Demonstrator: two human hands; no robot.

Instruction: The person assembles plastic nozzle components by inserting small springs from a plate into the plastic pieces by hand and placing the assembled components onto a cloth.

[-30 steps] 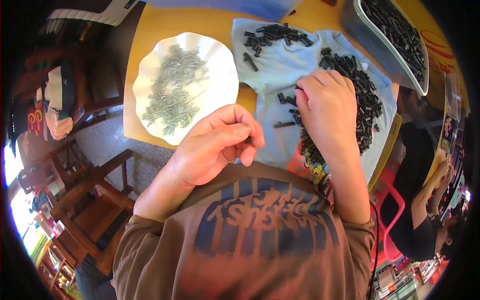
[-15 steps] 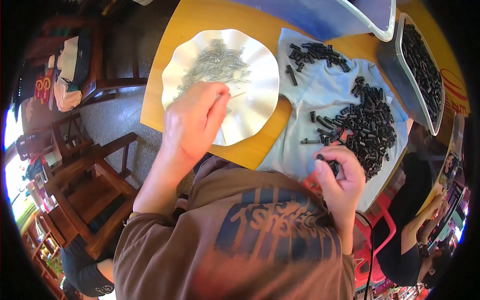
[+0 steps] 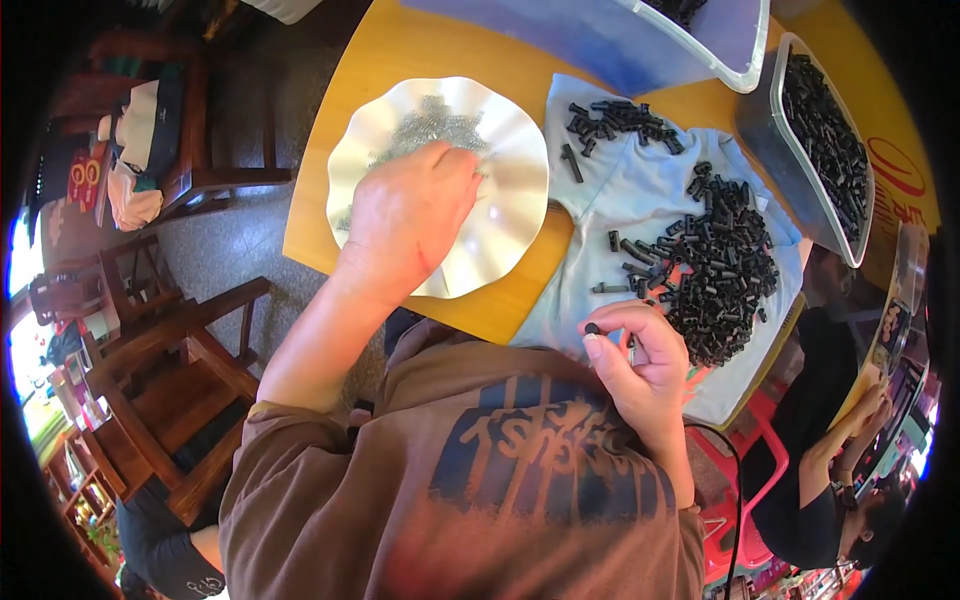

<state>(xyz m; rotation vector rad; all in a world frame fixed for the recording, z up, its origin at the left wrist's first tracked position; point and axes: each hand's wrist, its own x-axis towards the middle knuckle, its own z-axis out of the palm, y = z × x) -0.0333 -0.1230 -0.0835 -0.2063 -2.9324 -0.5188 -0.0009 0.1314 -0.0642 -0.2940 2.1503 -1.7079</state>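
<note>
My left hand [image 3: 415, 220] is over a white wavy-edged plate [image 3: 520, 190], knuckles up and fingers curled down beside a heap of small silvery metal springs [image 3: 435, 122]. Its fingertips are hidden under the hand, so what they pinch does not show. Near the table's front edge, my right hand [image 3: 648, 365] pinches a small black plastic part [image 3: 592, 328] between thumb and forefinger. Just beyond that hand a large pile of black plastic parts [image 3: 730, 270] lies on a pale blue cloth [image 3: 590, 225]. A smaller group of black parts [image 3: 625, 122] sits farther back on it.
A clear plastic bin [image 3: 745, 75] stands at the back of the wooden table [image 3: 345, 90]. Right of it, a second bin [image 3: 780, 130] holds many black parts. Wooden chairs [image 3: 180, 390] stand at the left. A person in dark clothes [image 3: 800, 430] works at the right by a red stool [image 3: 765, 440].
My left hand has moved farther over the plate, and its fingers have turned down toward the springs. My right hand has shifted left with the black part. The view has shifted slightly.
</note>
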